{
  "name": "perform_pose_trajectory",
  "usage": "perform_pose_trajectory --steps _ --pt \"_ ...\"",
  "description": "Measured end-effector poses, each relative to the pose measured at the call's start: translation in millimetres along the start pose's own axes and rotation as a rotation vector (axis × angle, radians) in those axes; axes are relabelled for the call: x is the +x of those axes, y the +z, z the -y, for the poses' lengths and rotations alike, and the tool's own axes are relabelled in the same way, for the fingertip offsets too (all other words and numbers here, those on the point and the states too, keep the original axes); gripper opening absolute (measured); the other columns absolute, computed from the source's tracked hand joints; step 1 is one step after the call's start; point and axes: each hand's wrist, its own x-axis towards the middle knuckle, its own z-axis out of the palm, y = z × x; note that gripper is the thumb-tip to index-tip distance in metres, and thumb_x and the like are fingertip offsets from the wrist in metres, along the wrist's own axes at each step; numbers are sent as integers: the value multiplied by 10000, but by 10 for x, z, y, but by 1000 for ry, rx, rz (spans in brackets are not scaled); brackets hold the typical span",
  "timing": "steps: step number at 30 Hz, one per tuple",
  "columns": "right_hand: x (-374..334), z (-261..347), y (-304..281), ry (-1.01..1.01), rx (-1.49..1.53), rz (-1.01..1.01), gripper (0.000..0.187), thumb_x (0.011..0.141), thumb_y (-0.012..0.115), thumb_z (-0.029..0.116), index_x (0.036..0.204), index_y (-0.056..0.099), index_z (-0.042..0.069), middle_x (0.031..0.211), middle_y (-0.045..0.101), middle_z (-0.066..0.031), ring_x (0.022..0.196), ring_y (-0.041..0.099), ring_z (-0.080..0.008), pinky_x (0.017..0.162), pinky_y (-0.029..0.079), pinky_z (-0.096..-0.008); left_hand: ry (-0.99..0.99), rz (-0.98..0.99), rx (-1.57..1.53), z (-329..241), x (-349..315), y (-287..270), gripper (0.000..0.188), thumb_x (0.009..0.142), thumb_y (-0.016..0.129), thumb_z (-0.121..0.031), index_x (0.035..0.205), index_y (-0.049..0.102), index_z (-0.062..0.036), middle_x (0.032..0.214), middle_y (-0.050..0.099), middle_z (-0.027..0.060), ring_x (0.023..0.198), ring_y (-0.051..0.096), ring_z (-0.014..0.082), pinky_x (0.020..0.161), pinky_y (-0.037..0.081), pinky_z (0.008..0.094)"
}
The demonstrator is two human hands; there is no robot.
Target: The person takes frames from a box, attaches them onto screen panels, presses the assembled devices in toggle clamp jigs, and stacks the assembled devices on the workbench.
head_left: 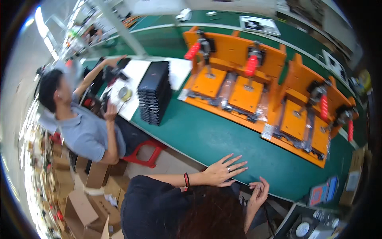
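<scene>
Resting the left hand (223, 172) flat with fingers spread on the green bench (223, 139), keeping the empty right hand (258, 193) loosely curled beside its edge.

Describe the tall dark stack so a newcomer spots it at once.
On the long green work table, look left of the orange clamp fixtures, beside the white sheet. The stack of flat black panels stands there, the only dark, layered block on the table.
</scene>
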Motion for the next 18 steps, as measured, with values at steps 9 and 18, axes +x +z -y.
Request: perform_pose_trajectory --steps 9,18 --pt "-928 245 -863 16 -113 -845 201 962 458 76 1134 521 -7 796 626 -76 692 526 -91 674 437 -221 600 218 -184 -654 1034 558 550 857 570 -251 1359 429 -76 1425 399 117 1348 325 306 1113 229 470" --pt "-2514 351 -537 222 -600 -1714 280 866 450 -62 1107 562 27 772 632 -85 646 598 -162 608 496 -279 1265 453 -459 -1714 1631 938 407 803 614 -76 1196 526 -21 1094 580 143 1041 542 323 977 400 433"
